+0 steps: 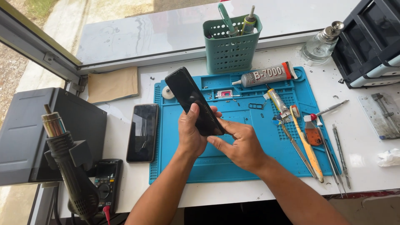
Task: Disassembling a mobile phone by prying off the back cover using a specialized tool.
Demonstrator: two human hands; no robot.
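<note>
A black smartphone [188,96] is held tilted above the blue work mat [250,125], its dark face toward me. My left hand [192,132] grips its lower end, thumb across the glass. Beside it, my right hand [238,143] touches the phone's lower right edge with thumb and fingertips. Only the upper end of the phone sticks out free.
A second black phone [143,132] lies left of the mat. A hot-air gun [68,166] and a multimeter [106,183] stand at the left. A teal basket [230,46], a glue tube [266,75], tweezers and pry tools [316,146], and a glass bottle [321,43] sit at back and right.
</note>
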